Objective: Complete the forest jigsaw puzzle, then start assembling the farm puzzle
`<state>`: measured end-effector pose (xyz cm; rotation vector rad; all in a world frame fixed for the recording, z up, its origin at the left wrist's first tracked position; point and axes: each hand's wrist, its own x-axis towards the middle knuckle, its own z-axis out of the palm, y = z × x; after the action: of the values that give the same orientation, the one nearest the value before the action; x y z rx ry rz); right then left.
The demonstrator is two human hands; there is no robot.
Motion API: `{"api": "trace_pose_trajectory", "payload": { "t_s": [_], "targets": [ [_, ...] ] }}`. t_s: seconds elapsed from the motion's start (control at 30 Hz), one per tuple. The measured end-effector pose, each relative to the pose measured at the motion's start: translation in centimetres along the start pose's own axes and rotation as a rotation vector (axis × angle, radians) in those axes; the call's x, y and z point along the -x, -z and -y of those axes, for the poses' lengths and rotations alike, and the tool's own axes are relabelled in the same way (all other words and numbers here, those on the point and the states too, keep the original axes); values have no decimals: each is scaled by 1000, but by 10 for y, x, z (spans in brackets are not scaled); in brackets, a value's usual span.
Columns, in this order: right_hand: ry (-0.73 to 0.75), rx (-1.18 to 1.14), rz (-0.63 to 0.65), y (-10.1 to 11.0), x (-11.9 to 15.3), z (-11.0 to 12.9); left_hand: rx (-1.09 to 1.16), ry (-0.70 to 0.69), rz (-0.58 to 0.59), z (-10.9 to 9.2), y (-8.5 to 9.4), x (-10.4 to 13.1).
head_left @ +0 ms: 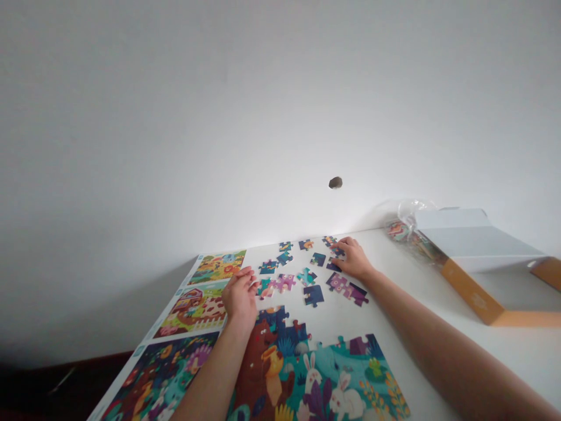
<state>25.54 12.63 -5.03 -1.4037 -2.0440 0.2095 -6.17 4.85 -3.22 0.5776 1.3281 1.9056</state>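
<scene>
My left hand (240,293) hovers at the left of the loose pieces, its fingers loosely extended with nothing visible in them. Closest to it lies a joined teal and pink pair of puzzle pieces (286,283). At the far right of the pieces, my right hand (354,258) has thumb and fingertips on a dark puzzle piece (333,265), partly covered by the hand. Other loose pieces, such as a plain dark blue one (313,296) and a purple pair (346,289), lie around. Nearer me is a partly assembled puzzle (315,374) with a bear and rabbits.
On the left, a printed picture sheet (193,310) shows three scenes, partly under my left forearm. An open orange and white box (477,292) stands at right, beside a clear plastic bag (407,228) with printed contents. The white wall (280,146) rises behind the table.
</scene>
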Motion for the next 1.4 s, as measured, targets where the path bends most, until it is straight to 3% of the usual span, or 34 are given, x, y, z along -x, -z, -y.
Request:
{"api": "trace_pose_trajectory", "payload": {
  "t_s": [0.1, 0.27, 0.37, 0.5, 0.6, 0.77, 1.0, 1.07, 1.17, 1.27, 1.4],
  "targets": [
    [179, -110, -7, 7, 1, 12, 100, 11, -18, -6, 1, 0],
    [425, -147, 209, 11, 5, 35, 199, 21, -13, -9, 5, -3],
    [439, -98, 280, 10, 7, 41, 228, 29, 16, -8, 5, -1],
    [435, -116, 284, 12, 7, 40, 250, 27, 40, -9, 1, 4],
    [461, -211, 277, 12, 7, 42, 256, 7, 48, -10, -1, 7],
    [498, -407, 375, 7, 9, 49, 238, -28, 72, -11, -3, 9],
    [510, -374, 267, 1, 7, 38, 116, -123, 183, -5, -6, 17],
    [512, -373, 224, 0, 6, 37, -19, -196, 259, -3, -6, 22],
    [520, -359, 201, 2, 7, 42, -463, -469, 462, -2, -8, 31],
    [550, -308, 264, 4, 9, 48, -923, -707, 690, -3, -12, 42],
    [541, -219, 336, 2, 10, 50, -1367, -728, 841, -1, -14, 55]
  ]
}}
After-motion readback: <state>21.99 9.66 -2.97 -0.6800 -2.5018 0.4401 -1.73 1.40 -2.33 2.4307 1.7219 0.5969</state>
